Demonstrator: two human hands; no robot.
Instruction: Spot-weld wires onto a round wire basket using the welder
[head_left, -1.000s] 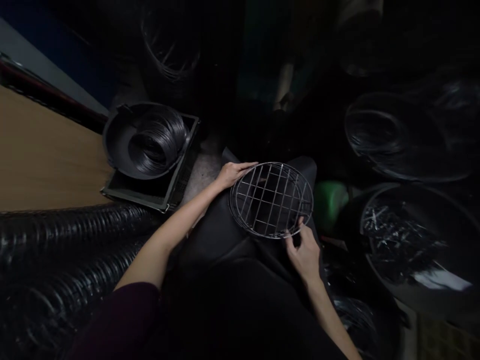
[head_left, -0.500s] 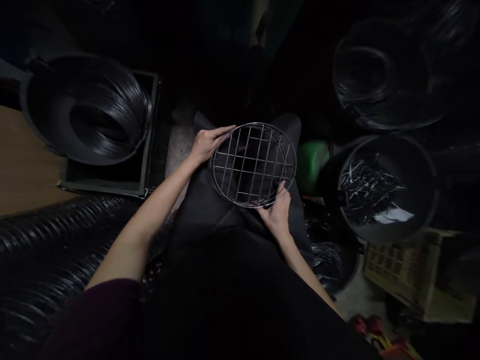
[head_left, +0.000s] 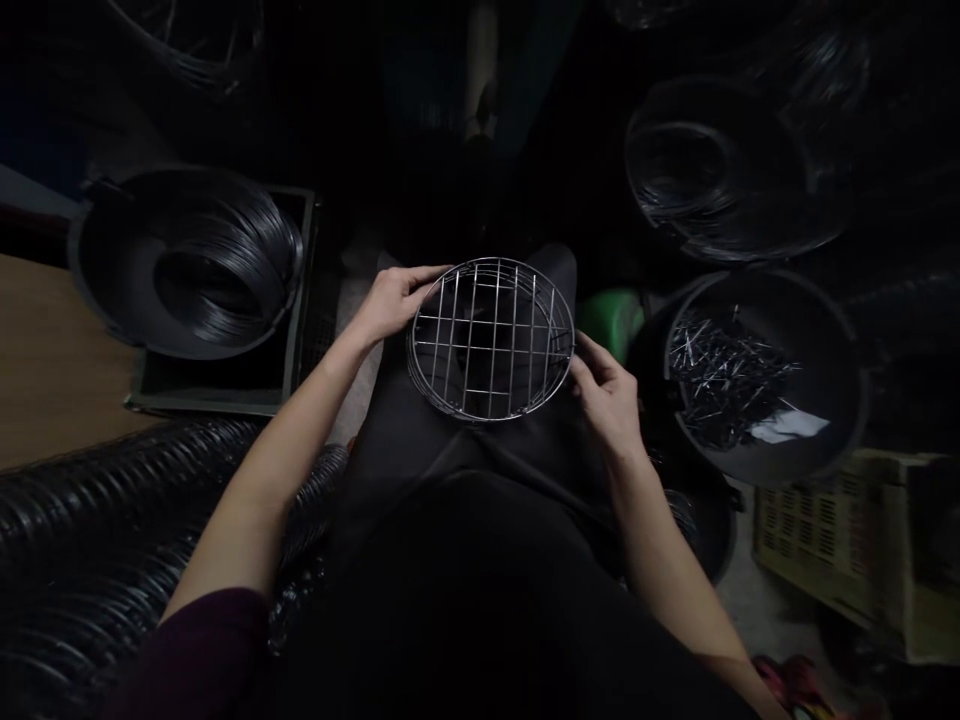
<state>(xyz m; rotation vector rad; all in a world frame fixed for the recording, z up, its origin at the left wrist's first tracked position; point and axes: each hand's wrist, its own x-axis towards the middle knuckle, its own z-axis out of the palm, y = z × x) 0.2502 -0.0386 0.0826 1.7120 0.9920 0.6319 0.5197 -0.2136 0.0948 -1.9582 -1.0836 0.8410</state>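
One round, gridded wire rack (head_left: 493,324) sits in the grip of left hand (head_left: 390,301) and right hand (head_left: 611,400).

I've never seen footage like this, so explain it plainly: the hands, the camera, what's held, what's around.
No machine here: these are a person's own bare hands, seen from a camera worn on the head, facing forward and down. The left hand and right hand hold a round wire grid by its rim, above a lap covered in dark material. To the left, a dark tub holds coiled wire; to the right, a dark bucket holds thin, shiny pieces and a white scrap. The background is mostly too dark to read.
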